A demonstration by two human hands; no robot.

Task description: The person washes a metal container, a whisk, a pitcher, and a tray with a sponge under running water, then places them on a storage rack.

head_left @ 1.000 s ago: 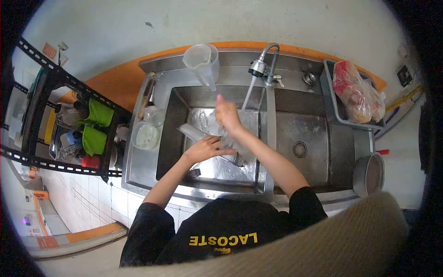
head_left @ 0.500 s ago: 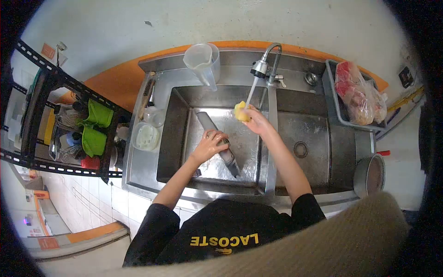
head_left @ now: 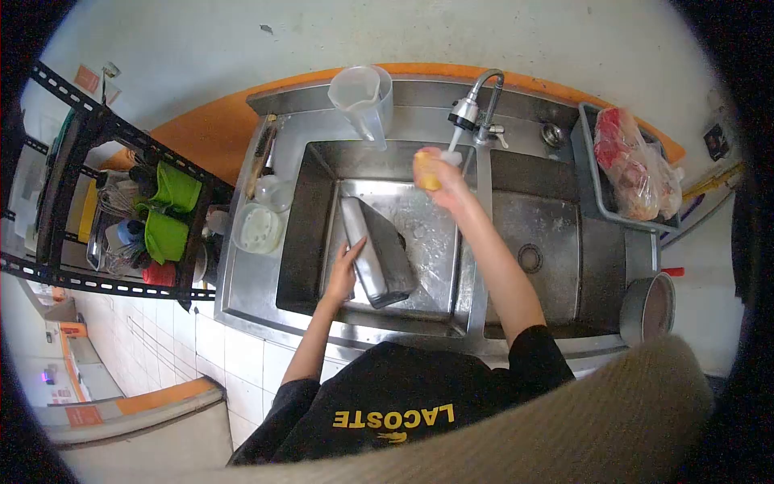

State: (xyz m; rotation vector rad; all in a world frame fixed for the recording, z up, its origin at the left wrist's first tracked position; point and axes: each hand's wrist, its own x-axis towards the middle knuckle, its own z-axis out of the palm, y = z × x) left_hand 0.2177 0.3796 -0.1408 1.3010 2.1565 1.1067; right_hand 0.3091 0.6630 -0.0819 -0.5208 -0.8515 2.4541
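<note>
A rectangular metal pan stands tilted on its side in the left sink basin. My left hand grips the pan by its left edge, fingers lying against the rim side. Up by the faucet, my right hand is closed around a yellow sponge. Water runs from the spout onto that hand and the sponge. Part of the sponge is covered by my fingers.
Clear plastic pitchers stand behind the left basin. Plastic containers sit on the left ledge. At right are a grey tray with bagged food and a round metal pan. A black shelf flanks the left.
The metal pan has turned in the basin, showing its broad side and flange. My left hand has shifted to its left edge. My right hand with the sponge has risen closer to the spout.
</note>
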